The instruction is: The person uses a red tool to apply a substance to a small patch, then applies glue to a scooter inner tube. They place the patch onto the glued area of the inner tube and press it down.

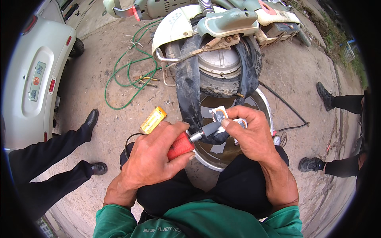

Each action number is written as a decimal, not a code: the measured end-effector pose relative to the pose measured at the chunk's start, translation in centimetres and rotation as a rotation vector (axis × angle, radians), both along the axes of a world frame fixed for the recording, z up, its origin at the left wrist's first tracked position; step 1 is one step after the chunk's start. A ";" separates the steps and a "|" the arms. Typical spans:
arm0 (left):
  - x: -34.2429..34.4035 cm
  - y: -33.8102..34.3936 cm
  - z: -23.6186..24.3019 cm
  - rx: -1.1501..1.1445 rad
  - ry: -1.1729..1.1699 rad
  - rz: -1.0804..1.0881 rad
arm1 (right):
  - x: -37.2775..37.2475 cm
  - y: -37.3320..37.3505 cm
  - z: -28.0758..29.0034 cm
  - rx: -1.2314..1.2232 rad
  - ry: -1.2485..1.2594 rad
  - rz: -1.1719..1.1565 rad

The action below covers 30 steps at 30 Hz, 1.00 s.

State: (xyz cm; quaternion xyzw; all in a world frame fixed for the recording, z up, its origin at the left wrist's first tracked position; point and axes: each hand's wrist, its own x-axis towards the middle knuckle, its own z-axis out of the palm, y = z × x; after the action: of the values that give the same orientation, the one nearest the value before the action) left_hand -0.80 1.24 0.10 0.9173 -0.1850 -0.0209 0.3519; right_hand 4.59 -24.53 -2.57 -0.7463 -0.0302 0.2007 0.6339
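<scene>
Two white-backed dark patches sit at mid-frame, pinched by thumb and fingers of the right hand; the left hand wraps a red-handled grinder, its grey conical tip beside them. Small print covers a yellow box left of centre. Beneath the hands curves a water basin's rim, a black inner tube draping into it past the scooter wheel blocking the upper middle.

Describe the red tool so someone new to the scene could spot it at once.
Find the round, silver-rimmed basin beside the big wheel. Above its left rim, the person's left hand grips the red tool. Its chunky red body, silver neck and tapered grey tip set it apart from the yellow box lying beyond that hand.
</scene>
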 end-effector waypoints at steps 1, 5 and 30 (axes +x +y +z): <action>0.0 0.0 -0.1 0.000 -0.005 0.001 | 0.0 0.0 0.1 0.003 0.004 0.002; 0.2 0.1 -0.2 -0.010 -0.027 0.019 | -0.1 0.0 -0.2 0.010 -0.010 -0.013; 0.0 0.1 0.0 -0.016 -0.003 -0.005 | 0.0 0.0 0.1 0.009 -0.001 -0.004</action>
State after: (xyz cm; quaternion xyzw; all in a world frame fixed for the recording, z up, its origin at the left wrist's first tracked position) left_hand -0.82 1.36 0.15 0.9140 -0.1879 -0.0189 0.3591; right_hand 4.56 -24.50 -2.48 -0.7437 -0.0301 0.1991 0.6375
